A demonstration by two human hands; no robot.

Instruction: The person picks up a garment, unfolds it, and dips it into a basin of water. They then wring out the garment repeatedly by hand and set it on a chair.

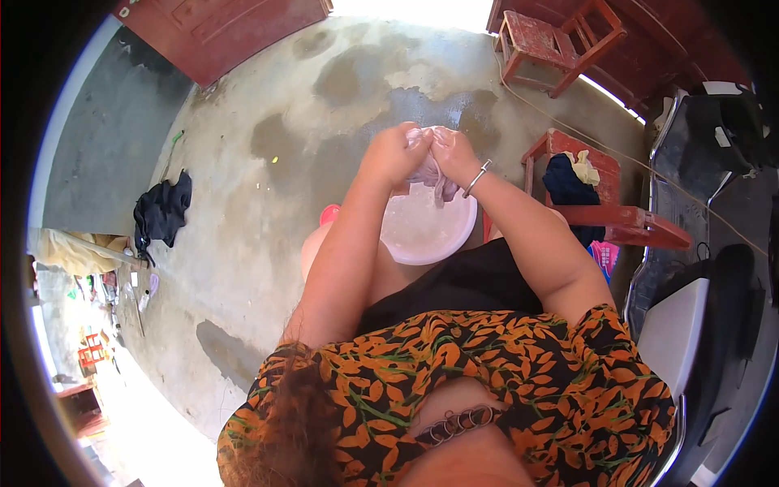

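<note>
Both hands out in front, raised over a white basin (pixel 426 258). Left hand (pixel 395 156): fingers clenched on a wet, pale mauve cloth (pixel 427 172). Right hand (pixel 457 156): fingers curled tight on the same cloth, knuckles close beside the left ones. Cloth bunched between the two hands; loose folds hang below the fingers, toward the basin. Whether the lowest fold touches the basin, cannot tell. Skin of both hands looks wet.

Basin directly below the fingers, nearer the body, with cloudy liquid inside. Metal bracelet (pixel 477 178) on the right wrist, just behind the right fingers. Small red object (pixel 329 214) left of and below the left fingers, beside the basin, partly hidden by the left forearm.

Right of the fingers: red chair (pixel 610 180), a dark garment (pixel 561 180) and a cream cloth (pixel 585 168) lying on it. Pink packet (pixel 603 254) beyond the right forearm, close to that chair. Farther off, ahead and right of the fingers: second red chair (pixel 542 39), worn paint. Thin cord (pixel 596 140) runs past both chairs.

Well left of the fingers: black cloth (pixel 165 209), crumpled. Concrete floor (pixel 235 243) with dark damp patches, several just ahead and left of the fingers.
</note>
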